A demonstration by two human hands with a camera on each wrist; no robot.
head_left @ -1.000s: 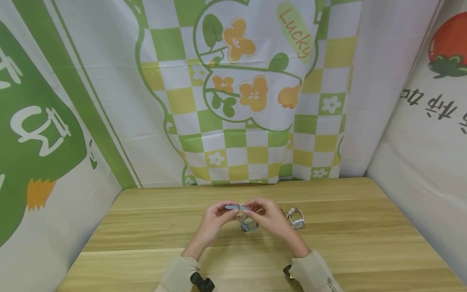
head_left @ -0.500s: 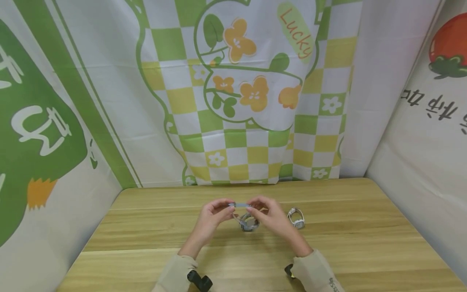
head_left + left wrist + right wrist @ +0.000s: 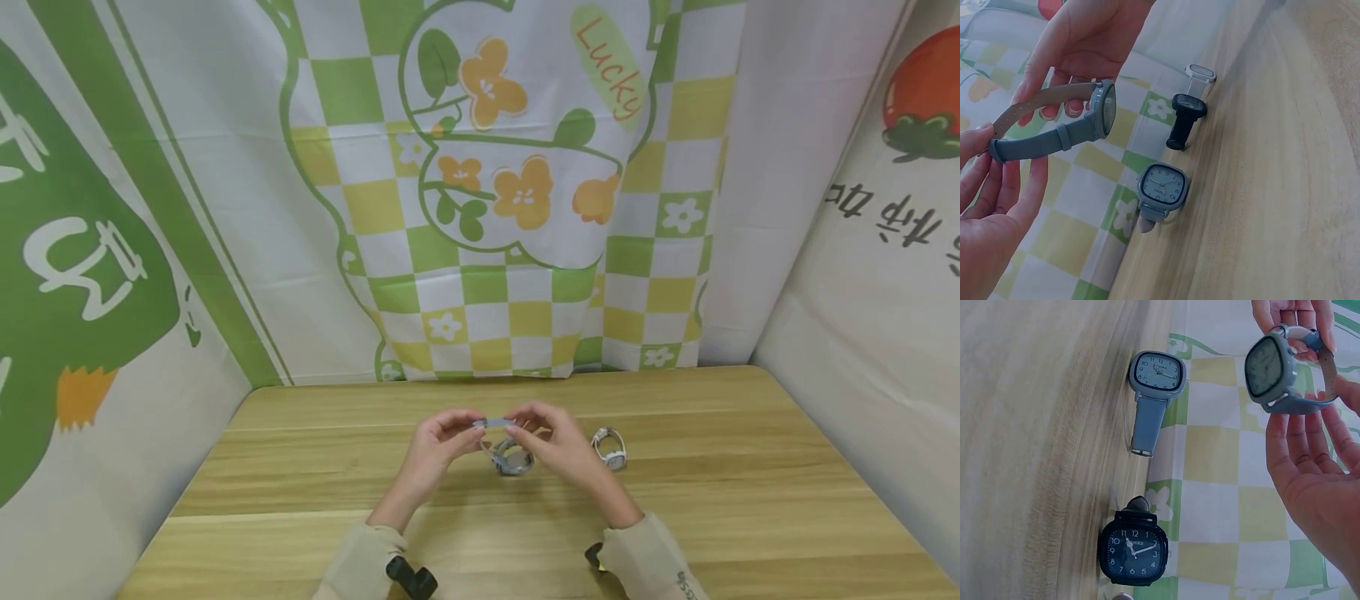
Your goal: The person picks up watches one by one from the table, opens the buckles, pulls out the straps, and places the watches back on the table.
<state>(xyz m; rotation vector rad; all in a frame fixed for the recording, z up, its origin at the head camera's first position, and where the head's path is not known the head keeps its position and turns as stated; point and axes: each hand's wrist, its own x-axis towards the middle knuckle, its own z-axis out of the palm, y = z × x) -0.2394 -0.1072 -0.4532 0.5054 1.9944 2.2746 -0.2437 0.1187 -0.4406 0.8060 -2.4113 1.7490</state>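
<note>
Both hands grip a grey-blue wristwatch above the table, its strap looped. In the head view only its strap shows plainly, stretched between the fingertips. My left hand pinches the strap on the left, near the buckle end. On the other side my right hand pinches the strap between thumb and fingers. The watch's square face hangs at the lower end of the loop. A second grey-blue watch stands on the table just beyond the hands.
A black watch stands to the right of the second grey-blue one, behind my right hand in the head view. Farther right is a white watch. The wooden table meets a checkered curtain at its far edge.
The hands have drawn slightly apart since a second ago, and the left fingers have shifted along the strap. Over the last half second the hands barely move.
</note>
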